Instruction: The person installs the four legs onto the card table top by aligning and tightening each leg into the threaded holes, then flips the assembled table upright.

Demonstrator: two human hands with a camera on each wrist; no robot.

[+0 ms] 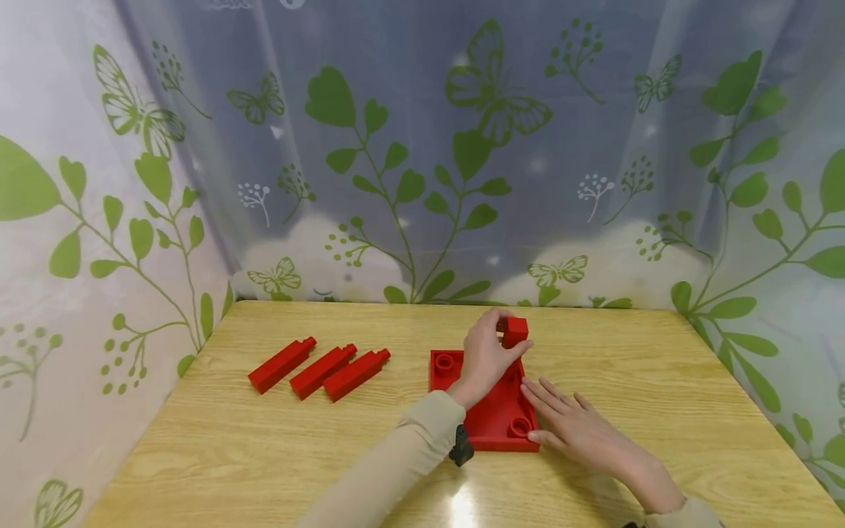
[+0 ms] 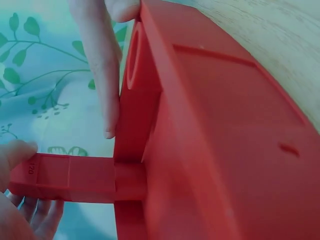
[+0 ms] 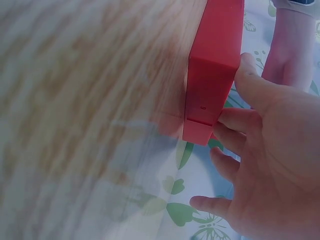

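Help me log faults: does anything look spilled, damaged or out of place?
Nothing stands out. Three red bars lie side by side on the table, the red tray lies flat, and the bar in the left hand stands upright at a corner. No spill or obvious damage shows.

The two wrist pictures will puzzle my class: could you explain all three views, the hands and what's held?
There is no machine here, just a person's two bare hands. The widest picture comes from a camera worn on the head, looking forward and down; the other two come from cameras worn on each wrist. On the wood-grained table lie three red bars and a shallow red tray. The left hand grips an upright red post at the tray's far right corner; the right hand touches the tray's right side.
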